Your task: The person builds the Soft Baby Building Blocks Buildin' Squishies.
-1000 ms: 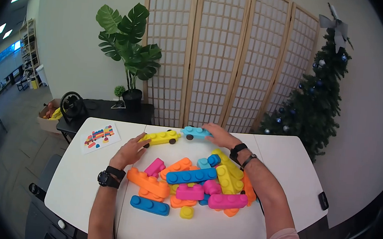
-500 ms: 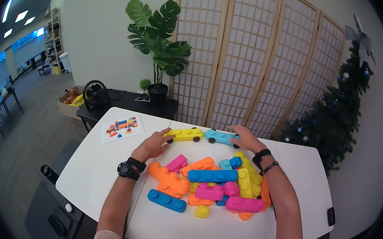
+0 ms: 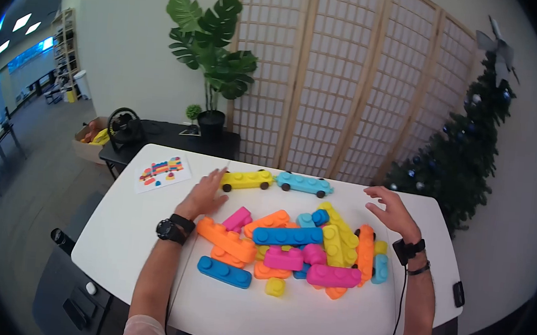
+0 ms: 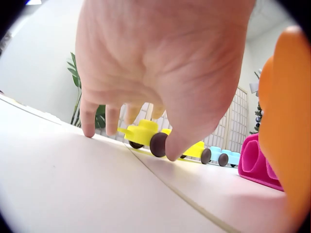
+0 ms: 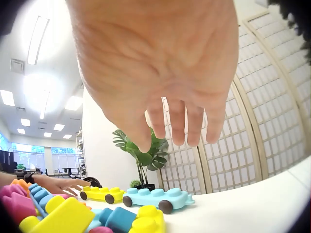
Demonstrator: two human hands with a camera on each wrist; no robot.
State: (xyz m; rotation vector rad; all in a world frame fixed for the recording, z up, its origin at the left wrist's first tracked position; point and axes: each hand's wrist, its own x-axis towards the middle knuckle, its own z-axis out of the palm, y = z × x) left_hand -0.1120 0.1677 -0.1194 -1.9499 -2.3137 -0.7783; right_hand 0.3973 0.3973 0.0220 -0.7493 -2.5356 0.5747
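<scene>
A yellow wheeled block (image 3: 247,180) and a light blue wheeled block (image 3: 305,183) stand end to end along the table's back edge. My left hand (image 3: 204,195) is beside the yellow one's left end, fingers spread; in the left wrist view the hand (image 4: 160,73) has its thumb tip by a dark wheel (image 4: 158,144). To the right of the light blue block, my right hand (image 3: 393,213) hovers with relaxed fingers and holds nothing. The right wrist view shows that hand (image 5: 165,73) raised above the table, the light blue block (image 5: 156,198) beyond it.
A pile of large blocks, with a long blue one (image 3: 288,235) on top, lies mid-table. An orange wheeled block (image 3: 365,252) is at its right. A printed picture sheet (image 3: 163,173) lies at the back left, and a small black object (image 3: 458,294) sits at the right edge.
My right hand has let go of the light blue block and moved right, away from it. The light blue block now stands in line with the yellow one. My left hand stays near the yellow block.
</scene>
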